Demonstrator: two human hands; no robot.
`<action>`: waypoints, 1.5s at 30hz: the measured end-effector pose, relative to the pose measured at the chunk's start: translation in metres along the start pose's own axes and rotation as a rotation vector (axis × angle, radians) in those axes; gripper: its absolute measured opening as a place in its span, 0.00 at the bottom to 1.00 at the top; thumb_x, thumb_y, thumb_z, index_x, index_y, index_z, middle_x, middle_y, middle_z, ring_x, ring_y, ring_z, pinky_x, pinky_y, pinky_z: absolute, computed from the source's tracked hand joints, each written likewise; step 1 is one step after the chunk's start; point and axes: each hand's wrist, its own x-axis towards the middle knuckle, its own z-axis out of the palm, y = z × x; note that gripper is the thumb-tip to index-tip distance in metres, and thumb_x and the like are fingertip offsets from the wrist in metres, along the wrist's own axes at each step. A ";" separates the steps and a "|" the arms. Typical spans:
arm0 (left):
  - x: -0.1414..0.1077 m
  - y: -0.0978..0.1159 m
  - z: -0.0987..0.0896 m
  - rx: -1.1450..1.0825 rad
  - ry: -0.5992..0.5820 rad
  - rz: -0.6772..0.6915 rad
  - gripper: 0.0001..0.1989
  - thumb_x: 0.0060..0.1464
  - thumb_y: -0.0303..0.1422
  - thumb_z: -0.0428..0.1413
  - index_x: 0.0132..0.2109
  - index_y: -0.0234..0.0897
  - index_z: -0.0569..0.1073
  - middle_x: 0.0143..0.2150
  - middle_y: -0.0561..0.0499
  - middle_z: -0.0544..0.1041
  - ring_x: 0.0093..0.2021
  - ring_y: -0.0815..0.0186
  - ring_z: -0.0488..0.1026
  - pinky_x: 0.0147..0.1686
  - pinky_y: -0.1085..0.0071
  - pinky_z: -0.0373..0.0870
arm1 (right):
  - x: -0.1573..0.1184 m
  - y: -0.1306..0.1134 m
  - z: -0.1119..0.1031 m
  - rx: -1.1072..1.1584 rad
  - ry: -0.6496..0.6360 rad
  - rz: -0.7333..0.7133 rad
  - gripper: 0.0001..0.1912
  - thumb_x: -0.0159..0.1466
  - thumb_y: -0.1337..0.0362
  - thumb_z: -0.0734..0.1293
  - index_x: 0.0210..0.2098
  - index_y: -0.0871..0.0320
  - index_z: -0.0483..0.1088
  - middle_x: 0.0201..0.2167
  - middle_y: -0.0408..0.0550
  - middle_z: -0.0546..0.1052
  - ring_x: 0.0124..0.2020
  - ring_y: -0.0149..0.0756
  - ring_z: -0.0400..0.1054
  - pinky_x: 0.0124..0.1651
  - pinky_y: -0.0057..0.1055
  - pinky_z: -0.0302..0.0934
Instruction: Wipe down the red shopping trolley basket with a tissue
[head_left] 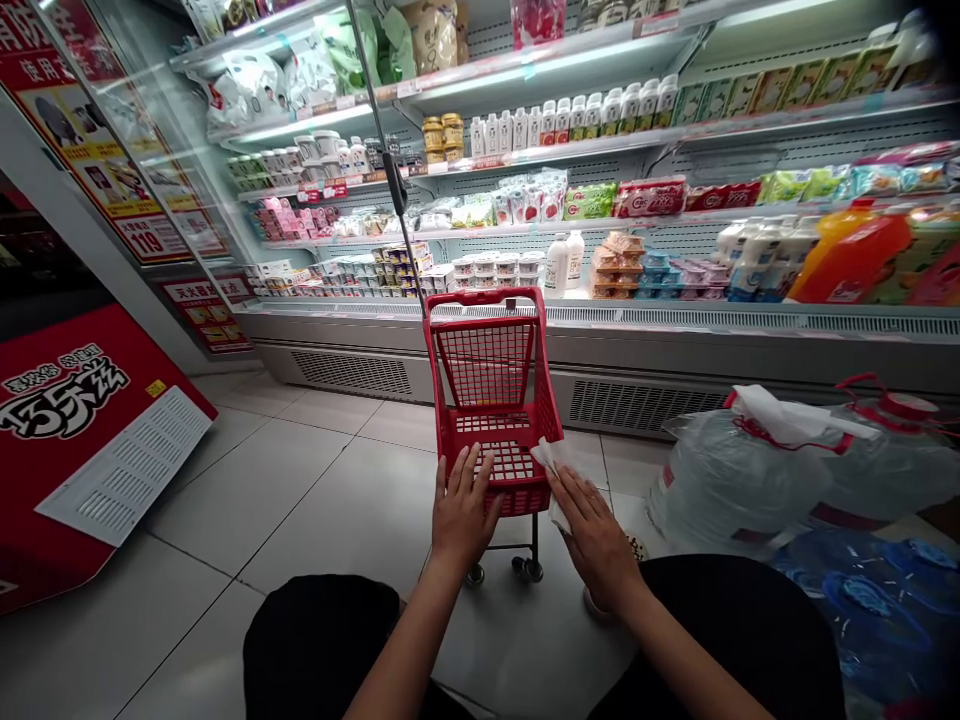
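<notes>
Wheels (532, 569) under the red cart (487, 412) look like casters, so in the head view uneven pressure from me could roll it toward the chilled case (645, 352) behind. White cloth (549, 456) looks thin; could snag on the cart's edge or drop if my fingers loosen. Cart stands upright just ahead of my hands, roughly between them. Hands are apart: left hand (466, 510) open, fingers spread over the near edge, contact unclear; right hand (598, 540) holds the cloth against the cart's right side, thumb hidden.
</notes>
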 end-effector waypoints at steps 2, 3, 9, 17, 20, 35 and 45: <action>0.000 0.006 0.002 -0.001 0.009 -0.002 0.34 0.71 0.41 0.50 0.77 0.43 0.50 0.78 0.47 0.55 0.77 0.55 0.53 0.76 0.46 0.44 | 0.004 -0.012 0.000 -0.036 0.006 -0.038 0.45 0.68 0.75 0.57 0.79 0.51 0.33 0.77 0.48 0.51 0.77 0.44 0.45 0.77 0.52 0.47; 0.000 0.009 0.004 0.000 0.016 -0.007 0.35 0.70 0.42 0.50 0.78 0.42 0.48 0.78 0.46 0.54 0.77 0.55 0.53 0.76 0.46 0.44 | 0.007 -0.020 0.001 -0.047 0.007 -0.064 0.45 0.68 0.76 0.57 0.79 0.53 0.33 0.77 0.48 0.53 0.77 0.43 0.46 0.77 0.52 0.46; 0.003 0.017 0.007 0.034 0.006 -0.011 0.41 0.69 0.38 0.51 0.79 0.38 0.38 0.79 0.43 0.49 0.76 0.55 0.54 0.75 0.50 0.49 | 0.022 -0.042 0.008 -0.074 -0.022 -0.211 0.49 0.63 0.78 0.58 0.78 0.57 0.34 0.76 0.48 0.56 0.76 0.40 0.48 0.78 0.49 0.43; 0.006 0.009 0.002 0.048 -0.008 0.004 0.40 0.71 0.40 0.50 0.79 0.36 0.37 0.79 0.42 0.49 0.76 0.57 0.56 0.74 0.54 0.52 | 0.004 0.038 -0.015 -0.170 0.025 -0.066 0.41 0.71 0.73 0.54 0.79 0.50 0.33 0.76 0.46 0.55 0.75 0.40 0.51 0.77 0.48 0.44; 0.009 0.018 0.004 0.034 0.007 -0.016 0.41 0.71 0.42 0.50 0.79 0.36 0.38 0.79 0.39 0.50 0.76 0.55 0.56 0.74 0.52 0.52 | 0.009 0.036 -0.011 -0.133 0.038 -0.025 0.39 0.74 0.70 0.54 0.79 0.51 0.32 0.76 0.48 0.54 0.76 0.41 0.49 0.76 0.48 0.47; -0.001 0.017 -0.002 0.034 0.013 0.033 0.42 0.69 0.39 0.52 0.79 0.36 0.38 0.79 0.40 0.48 0.77 0.55 0.53 0.73 0.54 0.55 | 0.023 -0.016 0.000 0.008 -0.076 -0.203 0.48 0.64 0.77 0.58 0.79 0.53 0.35 0.76 0.48 0.55 0.77 0.40 0.46 0.77 0.50 0.48; -0.001 0.023 -0.003 0.013 -0.004 0.031 0.42 0.65 0.33 0.56 0.78 0.40 0.43 0.79 0.39 0.47 0.75 0.52 0.57 0.72 0.53 0.57 | 0.025 0.005 -0.011 0.029 -0.057 -0.256 0.53 0.58 0.83 0.56 0.78 0.49 0.37 0.74 0.45 0.60 0.75 0.37 0.52 0.78 0.51 0.45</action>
